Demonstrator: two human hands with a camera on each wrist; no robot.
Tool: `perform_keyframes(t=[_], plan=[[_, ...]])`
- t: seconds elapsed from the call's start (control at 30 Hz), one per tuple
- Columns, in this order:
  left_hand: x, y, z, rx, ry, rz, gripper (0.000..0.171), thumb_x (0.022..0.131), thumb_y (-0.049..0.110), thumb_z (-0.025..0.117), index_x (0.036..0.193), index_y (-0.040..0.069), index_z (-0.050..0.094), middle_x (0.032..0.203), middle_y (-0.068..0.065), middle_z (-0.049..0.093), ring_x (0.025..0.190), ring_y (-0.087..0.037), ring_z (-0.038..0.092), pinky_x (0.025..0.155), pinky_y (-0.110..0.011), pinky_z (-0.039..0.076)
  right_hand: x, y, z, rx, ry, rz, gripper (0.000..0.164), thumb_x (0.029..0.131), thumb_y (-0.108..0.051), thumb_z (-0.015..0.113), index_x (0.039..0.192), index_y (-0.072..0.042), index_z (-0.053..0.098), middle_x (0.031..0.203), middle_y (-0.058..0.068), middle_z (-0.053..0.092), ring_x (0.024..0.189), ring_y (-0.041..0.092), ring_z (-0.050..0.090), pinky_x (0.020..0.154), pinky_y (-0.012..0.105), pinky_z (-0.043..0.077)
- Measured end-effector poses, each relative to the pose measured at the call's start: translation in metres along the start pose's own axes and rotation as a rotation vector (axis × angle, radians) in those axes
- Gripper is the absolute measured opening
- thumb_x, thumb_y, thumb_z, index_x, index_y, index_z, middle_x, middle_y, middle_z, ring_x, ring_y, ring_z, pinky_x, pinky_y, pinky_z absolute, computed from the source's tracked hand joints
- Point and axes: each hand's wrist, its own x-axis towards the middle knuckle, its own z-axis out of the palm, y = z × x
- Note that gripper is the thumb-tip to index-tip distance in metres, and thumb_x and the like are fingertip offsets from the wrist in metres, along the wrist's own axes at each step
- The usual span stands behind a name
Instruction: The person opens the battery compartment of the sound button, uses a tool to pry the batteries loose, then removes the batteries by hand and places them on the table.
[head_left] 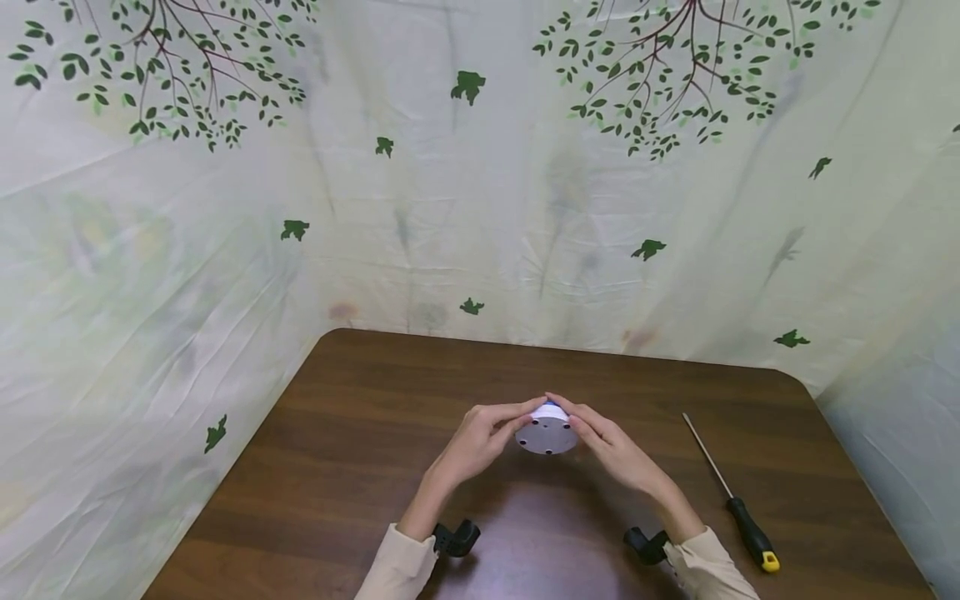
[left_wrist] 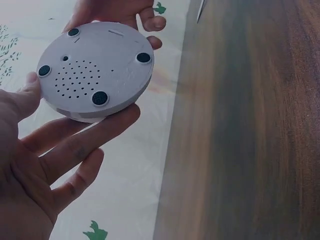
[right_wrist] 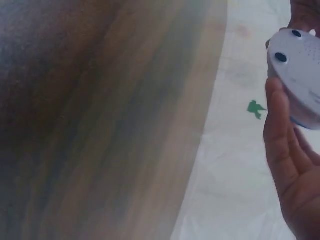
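Note:
A round white device (head_left: pixel 547 437) is held up over the table between both hands, its flat underside facing the head camera. In the left wrist view, that underside (left_wrist: pixel 125 75) shows dark round feet, a cluster of small holes, a recessed hole and a slot. A bit of blue shows at its far side. My left hand (head_left: pixel 474 442) grips its left edge, thumb on the near rim and fingers behind. On the opposite edge my right hand (head_left: pixel 621 457) holds it in the same way. The right wrist view shows the right-hand fingers (right_wrist: pixel 277 115) along its rim.
On the right of the brown wooden table (head_left: pixel 420 375) lies a screwdriver (head_left: pixel 750 529) with a black and yellow handle, its shaft pointing away. Behind the table hangs a pale curtain (head_left: pixel 510 217) with printed leaves. Each wrist wears a black camera mount (head_left: pixel 459 539).

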Motion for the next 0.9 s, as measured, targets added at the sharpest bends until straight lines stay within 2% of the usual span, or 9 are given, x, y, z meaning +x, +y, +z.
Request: perform_keyframes(t=[0.07,0.13,0.2,0.37,0.47,0.63,0.77,0.9], plan=[[-0.001,-0.001,-0.001,-0.029,-0.012,-0.027,0.036,0.105,0.018,0.06,0.141,0.021,0.066,0.135,-0.001,0.07,0.111,-0.01,0.07,0.091,-0.026,0.057,0.0,0.003,-0.001,0.038,-0.031,-0.007,0.045,0.114,-0.024,0.036,0.159,-0.028,0.042,0.148,0.01,0.056,0.09,0.027,0.064,0.074,0.042,0.059],[-0.001,-0.002,-0.001,-0.066,-0.02,-0.05,0.036,0.106,0.017,0.058,0.14,0.022,0.067,0.134,-0.001,0.071,0.102,-0.009,0.067,0.085,-0.022,0.054,0.0,0.005,-0.001,0.089,-0.062,-0.033,0.046,0.115,-0.02,0.035,0.16,-0.023,0.041,0.144,0.015,0.059,0.077,0.033,0.065,0.067,0.044,0.059],[-0.002,-0.002,-0.002,-0.112,-0.016,-0.062,0.035,0.107,0.016,0.057,0.139,0.02,0.068,0.134,-0.001,0.071,0.102,-0.009,0.065,0.084,-0.021,0.052,0.0,0.006,-0.001,0.133,-0.084,-0.072,0.046,0.114,-0.017,0.034,0.16,-0.018,0.04,0.137,0.019,0.062,0.073,0.037,0.066,0.063,0.045,0.059],[-0.001,-0.001,-0.001,-0.217,0.009,-0.052,0.033,0.107,0.016,0.056,0.137,0.016,0.069,0.135,-0.003,0.071,0.122,-0.012,0.066,0.097,-0.021,0.052,0.001,0.007,-0.002,0.262,-0.122,-0.131,0.047,0.114,-0.011,0.031,0.161,-0.012,0.037,0.113,0.02,0.067,0.068,0.04,0.069,0.056,0.048,0.057],[-0.001,0.0,-0.002,-0.276,0.021,-0.064,0.032,0.107,0.017,0.056,0.136,0.014,0.07,0.136,-0.004,0.07,0.126,-0.014,0.065,0.098,-0.021,0.052,0.002,0.005,-0.003,0.328,-0.132,-0.135,0.048,0.114,-0.01,0.03,0.161,-0.01,0.035,0.103,0.02,0.068,0.07,0.041,0.071,0.053,0.053,0.055],[0.001,0.0,-0.005,-0.348,0.017,-0.104,0.033,0.107,0.017,0.057,0.138,0.013,0.068,0.139,-0.004,0.069,0.127,-0.012,0.064,0.097,-0.02,0.051,0.001,-0.001,-0.004,0.408,-0.118,-0.099,0.048,0.114,-0.011,0.032,0.162,-0.007,0.033,0.104,0.019,0.068,0.077,0.048,0.074,0.052,0.049,0.057],[0.001,-0.001,-0.006,-0.368,0.013,-0.131,0.036,0.107,0.015,0.056,0.142,0.009,0.064,0.144,-0.007,0.065,0.124,-0.007,0.062,0.095,-0.018,0.05,0.002,-0.004,-0.005,0.447,-0.099,-0.054,0.048,0.115,-0.015,0.033,0.162,-0.006,0.031,0.109,0.014,0.069,0.08,0.038,0.077,0.053,0.043,0.059],[-0.001,-0.002,-0.004,-0.386,0.009,-0.125,0.039,0.108,0.013,0.053,0.146,0.007,0.059,0.143,-0.014,0.064,0.102,-0.006,0.064,0.084,-0.022,0.054,0.003,-0.006,-0.005,0.496,-0.072,0.015,0.049,0.115,-0.02,0.035,0.163,-0.009,0.031,0.115,0.006,0.071,0.082,0.027,0.079,0.057,0.033,0.06]])
